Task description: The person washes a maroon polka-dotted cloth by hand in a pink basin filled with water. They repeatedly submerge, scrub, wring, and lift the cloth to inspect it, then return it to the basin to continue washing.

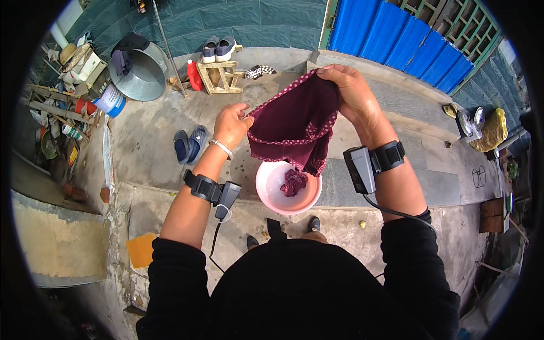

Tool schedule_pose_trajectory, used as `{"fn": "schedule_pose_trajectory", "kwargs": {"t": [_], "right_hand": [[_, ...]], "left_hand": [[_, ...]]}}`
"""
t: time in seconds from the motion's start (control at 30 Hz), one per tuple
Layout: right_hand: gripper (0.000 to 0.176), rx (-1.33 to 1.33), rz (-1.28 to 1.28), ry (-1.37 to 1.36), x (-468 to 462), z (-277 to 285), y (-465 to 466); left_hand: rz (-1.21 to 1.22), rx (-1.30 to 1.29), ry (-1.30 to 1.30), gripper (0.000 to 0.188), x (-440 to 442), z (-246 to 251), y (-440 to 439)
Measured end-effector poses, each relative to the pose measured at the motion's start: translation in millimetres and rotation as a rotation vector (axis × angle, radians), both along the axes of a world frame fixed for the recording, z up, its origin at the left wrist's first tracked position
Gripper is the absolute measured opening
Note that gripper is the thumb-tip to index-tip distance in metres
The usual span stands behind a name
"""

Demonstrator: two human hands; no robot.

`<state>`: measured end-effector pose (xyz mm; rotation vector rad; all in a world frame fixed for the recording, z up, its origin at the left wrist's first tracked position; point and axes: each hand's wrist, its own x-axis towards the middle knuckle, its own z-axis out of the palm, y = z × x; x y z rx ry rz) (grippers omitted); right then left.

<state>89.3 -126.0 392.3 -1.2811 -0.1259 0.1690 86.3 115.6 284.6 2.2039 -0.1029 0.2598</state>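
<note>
A dark maroon cloth garment with polka-dot trim (293, 110) hangs stretched between my two hands. My left hand (231, 125) pinches its upper left edge between thumb and fingers. At the upper right corner, my right hand (346, 87) grips the trim, thumb on top. The garment's lower end hangs over the far rim of a pink plastic basin (265, 199). In the basin lies a crumpled maroon dotted cloth (294, 182) in what looks like water. Whether the two cloths are joined cannot be told.
Blue slippers (190, 144) lie on the concrete left of the basin. Beyond stand a wooden stool (219, 78) bearing shoes, a red bottle (194, 75) and a large metal tub (140, 76). A raised step (408, 114) runs along the right, below a blue metal gate (395, 40).
</note>
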Motion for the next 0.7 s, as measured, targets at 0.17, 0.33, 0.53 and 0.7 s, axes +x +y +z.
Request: {"fn": "schedule_pose_trajectory", "kwargs": {"t": [0.17,0.33,0.53,0.7], "right_hand": [[0.010,0.096,0.103,-0.028,-10.6,10.8,17.1],[0.009,0.120,0.081,-0.153,-11.2,11.9,5.3],[0.027,-0.109,-0.015,-0.023,-3.6,0.0,-25.9],[0.036,-0.505,-0.048,-0.197,-24.4,-28.0,-26.9]], "left_hand": [[-0.481,-0.428,-0.050,0.022,-53.3,25.3,-46.7],[-0.587,-0.520,0.177,0.013,-58.2,41.1,-62.2],[-0.803,-1.147,0.462,0.016,-37.0,64.1,-46.4],[-0.830,-1.266,0.409,0.016,-23.9,82.8,-47.4]]}}
